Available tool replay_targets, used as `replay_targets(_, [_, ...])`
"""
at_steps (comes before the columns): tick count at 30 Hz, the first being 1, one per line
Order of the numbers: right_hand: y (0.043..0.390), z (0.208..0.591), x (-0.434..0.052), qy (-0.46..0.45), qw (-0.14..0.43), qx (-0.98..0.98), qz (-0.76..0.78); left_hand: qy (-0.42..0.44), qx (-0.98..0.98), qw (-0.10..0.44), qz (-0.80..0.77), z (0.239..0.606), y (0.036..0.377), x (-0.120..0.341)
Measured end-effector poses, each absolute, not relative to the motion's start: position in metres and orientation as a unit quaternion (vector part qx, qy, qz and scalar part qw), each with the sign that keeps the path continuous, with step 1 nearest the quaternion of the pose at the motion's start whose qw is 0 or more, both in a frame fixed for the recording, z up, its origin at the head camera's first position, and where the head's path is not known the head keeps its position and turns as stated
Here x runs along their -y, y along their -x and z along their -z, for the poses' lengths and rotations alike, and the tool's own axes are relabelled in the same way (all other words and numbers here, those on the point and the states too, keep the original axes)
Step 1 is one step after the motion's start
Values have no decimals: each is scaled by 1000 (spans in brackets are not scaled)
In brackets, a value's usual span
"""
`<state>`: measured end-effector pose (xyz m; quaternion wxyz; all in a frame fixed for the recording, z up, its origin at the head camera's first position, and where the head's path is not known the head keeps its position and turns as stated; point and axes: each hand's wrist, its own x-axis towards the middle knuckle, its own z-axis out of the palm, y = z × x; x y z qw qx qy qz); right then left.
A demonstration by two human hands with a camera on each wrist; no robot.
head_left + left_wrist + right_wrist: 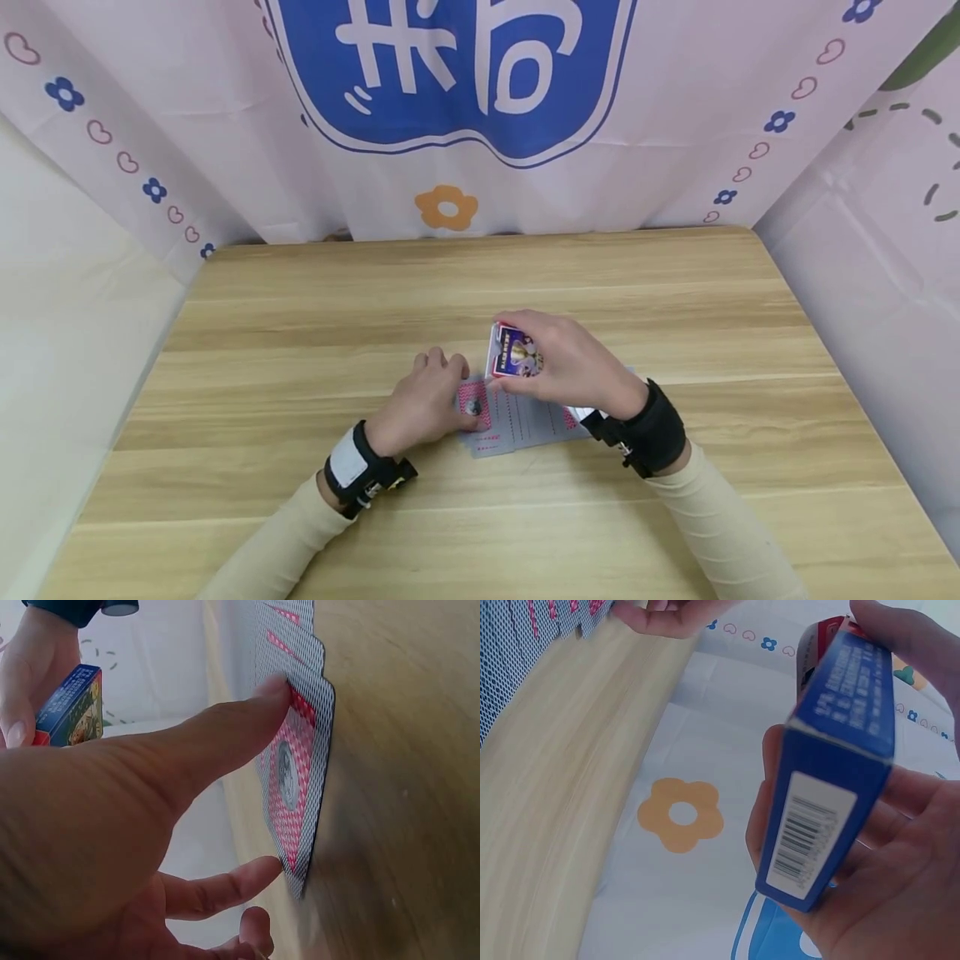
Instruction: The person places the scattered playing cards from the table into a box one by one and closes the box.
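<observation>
Centrally in the head view, the cards point(517, 421) lay fanned face down on the worktop point(300, 317), their row running left to right beneath both hands. The left hand point(423, 400) pressed the row's left end, thumb point(225, 742) flat on the top card and fingers loosely bent, gripping nothing. Just right and slightly above, the right hand point(573, 362) clasped the box point(513, 352), lifted off the cards with its long axis tilted upward.

A row of overlapping playing cards point(517, 421) lies face down, red-patterned backs up, under the left hand's point(423, 400) thumb. The blue card box point(513, 352) stands tilted in the right hand's point(573, 367) fingers, just above the cards.
</observation>
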<state>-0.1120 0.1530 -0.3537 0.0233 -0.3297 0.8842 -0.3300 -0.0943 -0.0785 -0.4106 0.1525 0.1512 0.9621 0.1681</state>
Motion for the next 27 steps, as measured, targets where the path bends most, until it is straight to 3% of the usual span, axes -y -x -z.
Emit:
replay_targets(9, [111,353,-150,336,24,-882,330,-151,-962,148,-171,410,95,81])
replay_targets(15, [111,355,-149,332,35,-885,324,-164,-950,201,-173,406,98,80])
replay_targets(21, [111,355,-149,334,36,-885,322,-192,-909,256,-269,399,101,86])
replay_targets(24, [110,355,-149,334,34,-885,321,-208,-888,239,-333,393,102,91])
replay_targets(27, [110,355,-149,334,32,-886,321,-211,-876,189,-391,388,101,94])
